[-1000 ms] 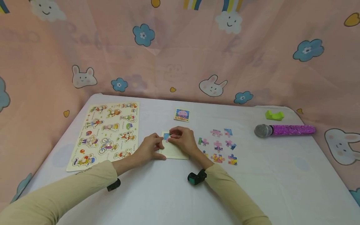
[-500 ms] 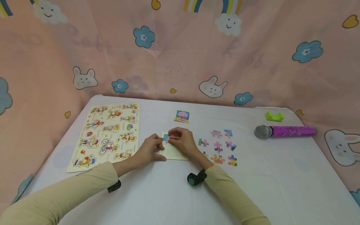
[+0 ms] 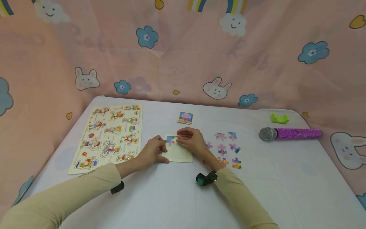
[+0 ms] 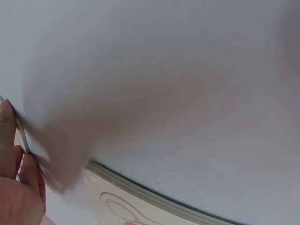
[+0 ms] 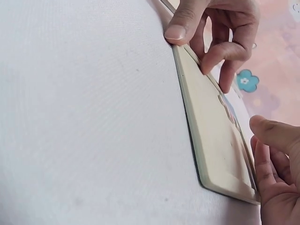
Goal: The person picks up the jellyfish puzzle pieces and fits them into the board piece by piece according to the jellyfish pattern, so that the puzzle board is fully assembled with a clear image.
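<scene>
A small cream puzzle board [image 3: 180, 155] lies flat on the white table. A blue-and-pink jigsaw piece [image 3: 170, 140] sits in its far left corner. My left hand [image 3: 151, 149] grips the board's left side, thumb at the near corner and fingertips along the rim; the right wrist view shows this grip on the board [image 5: 208, 131] too. Over the board's far right part is my right hand [image 3: 193, 141], its fingers loosely bent, thumb apart from them and nothing seen between. Several loose jigsaw pieces [image 3: 221, 148] lie to the right, some partly hidden by the right hand and wrist.
Behind the board lies a small square octopus picture [image 3: 185, 117]. A large board with character pictures [image 3: 112, 130] is on the left, its corner near the left hand. A purple microphone [image 3: 297, 133] and a green holder [image 3: 279, 118] lie far right.
My right hand has moved right, off the jigsaw piece in the corner, uncovering more of it and of the board. The left hand has stayed at the board's left side.
</scene>
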A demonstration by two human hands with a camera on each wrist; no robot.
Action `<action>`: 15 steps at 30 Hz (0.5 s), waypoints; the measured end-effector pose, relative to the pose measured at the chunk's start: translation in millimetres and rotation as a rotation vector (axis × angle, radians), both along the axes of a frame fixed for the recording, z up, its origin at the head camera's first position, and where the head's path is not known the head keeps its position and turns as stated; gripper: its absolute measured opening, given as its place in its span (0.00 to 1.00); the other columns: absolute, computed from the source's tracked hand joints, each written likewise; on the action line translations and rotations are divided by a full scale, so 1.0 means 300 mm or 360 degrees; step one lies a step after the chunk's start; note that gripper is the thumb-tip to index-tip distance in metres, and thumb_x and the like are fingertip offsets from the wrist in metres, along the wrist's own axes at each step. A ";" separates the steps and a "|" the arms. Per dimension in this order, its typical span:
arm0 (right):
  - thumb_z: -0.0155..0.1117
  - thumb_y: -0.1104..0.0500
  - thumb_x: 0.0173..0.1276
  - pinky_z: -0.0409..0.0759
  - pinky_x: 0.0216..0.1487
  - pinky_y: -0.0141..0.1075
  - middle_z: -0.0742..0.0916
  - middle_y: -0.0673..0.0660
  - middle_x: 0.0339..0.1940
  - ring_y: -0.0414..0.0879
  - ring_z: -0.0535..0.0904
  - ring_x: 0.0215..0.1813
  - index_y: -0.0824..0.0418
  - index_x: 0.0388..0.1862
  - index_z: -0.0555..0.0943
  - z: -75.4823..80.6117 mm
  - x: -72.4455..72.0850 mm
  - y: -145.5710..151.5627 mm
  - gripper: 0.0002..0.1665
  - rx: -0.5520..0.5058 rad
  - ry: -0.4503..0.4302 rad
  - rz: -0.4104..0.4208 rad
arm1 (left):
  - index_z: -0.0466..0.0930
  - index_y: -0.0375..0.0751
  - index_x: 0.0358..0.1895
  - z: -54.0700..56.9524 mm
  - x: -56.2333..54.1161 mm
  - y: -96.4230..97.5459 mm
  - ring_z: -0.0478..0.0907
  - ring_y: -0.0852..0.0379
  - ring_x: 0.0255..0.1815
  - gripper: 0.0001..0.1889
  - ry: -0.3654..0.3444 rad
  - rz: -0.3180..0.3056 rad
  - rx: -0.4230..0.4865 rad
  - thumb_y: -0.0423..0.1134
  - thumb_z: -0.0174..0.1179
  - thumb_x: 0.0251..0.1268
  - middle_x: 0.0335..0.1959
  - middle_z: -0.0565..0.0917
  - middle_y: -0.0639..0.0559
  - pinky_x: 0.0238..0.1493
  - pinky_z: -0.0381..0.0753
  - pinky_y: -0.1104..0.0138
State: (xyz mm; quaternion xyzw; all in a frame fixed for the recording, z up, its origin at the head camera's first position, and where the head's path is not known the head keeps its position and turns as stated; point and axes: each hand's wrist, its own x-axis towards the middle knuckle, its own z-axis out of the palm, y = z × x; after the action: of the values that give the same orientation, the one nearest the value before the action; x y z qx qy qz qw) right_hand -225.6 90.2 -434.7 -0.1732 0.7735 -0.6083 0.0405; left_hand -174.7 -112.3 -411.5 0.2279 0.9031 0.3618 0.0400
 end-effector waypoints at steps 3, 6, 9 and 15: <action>0.69 0.71 0.58 0.79 0.47 0.31 0.84 0.67 0.46 0.55 0.83 0.46 0.73 0.50 0.79 0.005 0.005 0.032 0.19 -0.0004 -0.0035 0.0001 | 0.78 0.35 0.27 0.004 0.000 0.003 0.72 0.54 0.37 0.17 -0.0027 0.0010 -0.0003 0.35 0.78 0.37 0.33 0.73 0.49 0.44 0.76 0.62; 0.68 0.70 0.59 0.79 0.48 0.31 0.84 0.66 0.47 0.52 0.83 0.46 0.72 0.51 0.78 0.014 0.012 0.067 0.20 -0.0002 -0.0078 -0.0019 | 0.78 0.35 0.27 0.001 -0.001 0.005 0.71 0.54 0.37 0.17 -0.0051 0.0020 0.0010 0.34 0.78 0.37 0.33 0.73 0.49 0.44 0.76 0.62; 0.68 0.68 0.60 0.78 0.48 0.30 0.84 0.65 0.48 0.49 0.83 0.46 0.71 0.52 0.78 0.021 0.016 0.109 0.20 0.0004 -0.0114 -0.0064 | 0.77 0.34 0.27 -0.002 -0.002 0.006 0.70 0.54 0.36 0.17 -0.0062 0.0024 0.0028 0.33 0.78 0.36 0.33 0.72 0.49 0.43 0.76 0.63; 0.68 0.66 0.62 0.77 0.49 0.27 0.83 0.63 0.51 0.49 0.80 0.50 0.68 0.53 0.78 0.024 0.019 0.201 0.20 0.0024 -0.0147 -0.0167 | 0.77 0.35 0.28 -0.006 -0.003 0.005 0.69 0.54 0.36 0.17 -0.0079 0.0043 0.0026 0.34 0.78 0.37 0.33 0.72 0.49 0.41 0.74 0.65</action>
State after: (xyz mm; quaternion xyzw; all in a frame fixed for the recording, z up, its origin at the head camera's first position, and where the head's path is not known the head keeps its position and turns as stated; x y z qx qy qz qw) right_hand -219.8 150.4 -427.6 -0.1039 0.7834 -0.6111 0.0455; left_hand -175.6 -110.8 -413.3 0.2070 0.9018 0.3752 0.0558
